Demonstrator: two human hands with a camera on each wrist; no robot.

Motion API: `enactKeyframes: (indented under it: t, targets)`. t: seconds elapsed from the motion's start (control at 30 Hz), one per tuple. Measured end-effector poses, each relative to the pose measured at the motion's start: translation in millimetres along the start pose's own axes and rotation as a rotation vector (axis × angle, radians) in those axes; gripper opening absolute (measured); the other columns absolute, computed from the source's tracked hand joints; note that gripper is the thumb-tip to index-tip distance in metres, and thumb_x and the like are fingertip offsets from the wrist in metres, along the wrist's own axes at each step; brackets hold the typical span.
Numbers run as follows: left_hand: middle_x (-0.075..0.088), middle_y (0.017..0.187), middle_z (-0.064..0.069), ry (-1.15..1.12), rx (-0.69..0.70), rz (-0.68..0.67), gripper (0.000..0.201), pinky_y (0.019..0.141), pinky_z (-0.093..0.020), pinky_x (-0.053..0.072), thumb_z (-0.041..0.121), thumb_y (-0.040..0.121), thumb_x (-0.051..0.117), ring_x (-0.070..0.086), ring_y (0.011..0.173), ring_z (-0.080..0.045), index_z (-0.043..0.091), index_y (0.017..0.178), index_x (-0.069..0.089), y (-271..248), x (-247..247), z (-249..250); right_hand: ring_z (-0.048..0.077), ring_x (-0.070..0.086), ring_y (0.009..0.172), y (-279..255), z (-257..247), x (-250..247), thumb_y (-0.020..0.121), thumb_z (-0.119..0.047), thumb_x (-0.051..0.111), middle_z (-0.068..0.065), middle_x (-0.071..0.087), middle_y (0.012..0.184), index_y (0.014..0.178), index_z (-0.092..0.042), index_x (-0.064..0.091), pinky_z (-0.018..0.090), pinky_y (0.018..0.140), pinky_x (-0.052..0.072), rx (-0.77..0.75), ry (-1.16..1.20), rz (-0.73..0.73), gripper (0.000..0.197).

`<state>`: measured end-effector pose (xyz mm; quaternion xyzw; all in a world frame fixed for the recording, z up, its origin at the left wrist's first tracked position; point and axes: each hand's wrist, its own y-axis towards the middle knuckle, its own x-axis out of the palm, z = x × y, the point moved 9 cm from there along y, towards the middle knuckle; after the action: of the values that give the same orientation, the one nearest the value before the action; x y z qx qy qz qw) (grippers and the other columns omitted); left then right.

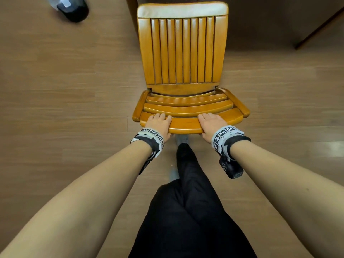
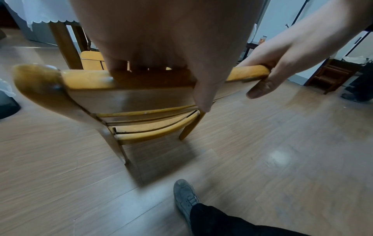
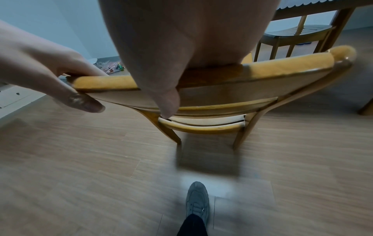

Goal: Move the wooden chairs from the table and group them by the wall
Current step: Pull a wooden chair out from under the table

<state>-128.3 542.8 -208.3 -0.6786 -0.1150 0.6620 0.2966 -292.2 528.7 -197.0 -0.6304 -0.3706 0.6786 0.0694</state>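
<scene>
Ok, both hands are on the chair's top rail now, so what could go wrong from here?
The chair is held only by its top rail, left hand and right hand; it could swing or slip. Its legs may scrape the floor. The person's shoe is close behind, a trip risk.

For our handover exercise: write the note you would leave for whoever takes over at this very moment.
Left hand and right hand both grip the top rail of the wooden chair, thumbs under the rail.
The chair stands clear of the table on open floor; its legs look lifted or sliding.
Another chair sits tucked at the table.
Left: bring this chair to the wall, then fetch the rest. No grouped chairs are in view, so the count done is unknown.
</scene>
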Motion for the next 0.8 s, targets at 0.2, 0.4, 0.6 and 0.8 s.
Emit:
enactKeyframes:
  t: [0.2, 0.4, 0.6, 0.8]
  targets:
    - [0.051, 0.136, -0.009, -0.018, -0.003, -0.022, 0.060, 0.107, -0.044, 0.038, 0.051, 0.092, 0.057, 0.047, 0.128, -0.030, 0.018, 0.140, 0.042, -66.9, 28.6, 27.9, 0.027, 0.047, 0.128, -65.4, -25.9, 33.5, 0.094, -0.032, 0.063, 0.008, 0.051, 0.140, 0.140, -0.013, 0.042, 0.040, 0.108, 0.038, -0.028, 0.014, -0.005, 0.054]
    - [0.057, 0.130, -0.006, -0.055, -0.012, -0.001, 0.047, 0.105, -0.041, 0.038, 0.044, 0.091, 0.054, 0.050, 0.124, -0.028, 0.021, 0.131, 0.049, -137.7, 43.6, 59.1, 0.028, 0.052, 0.124, -132.3, -45.6, 52.3, 0.096, -0.035, 0.059, 0.007, 0.056, 0.135, 0.131, -0.014, 0.049, 0.039, 0.103, 0.042, -0.052, 0.027, -0.042, 0.042]
    - [0.057, 0.133, -0.005, -0.060, -0.050, -0.026, 0.043, 0.105, -0.040, 0.037, 0.038, 0.090, 0.054, 0.050, 0.125, -0.027, 0.021, 0.129, 0.052, -191.3, 70.1, 87.4, 0.027, 0.056, 0.117, -185.6, -59.7, 85.4, 0.096, -0.034, 0.057, 0.007, 0.060, 0.127, 0.121, -0.016, 0.053, 0.040, 0.098, 0.044, -0.079, 0.024, -0.065, 0.032]
    - [0.057, 0.130, -0.006, -0.100, -0.057, -0.057, 0.038, 0.103, -0.041, 0.039, 0.037, 0.090, 0.054, 0.051, 0.122, -0.027, 0.020, 0.124, 0.052, -244.0, 108.2, 121.5, 0.028, 0.055, 0.119, -238.4, -70.7, 125.2, 0.096, -0.032, 0.058, 0.007, 0.059, 0.128, 0.124, -0.015, 0.053, 0.040, 0.098, 0.044, -0.087, 0.003, -0.079, 0.034]
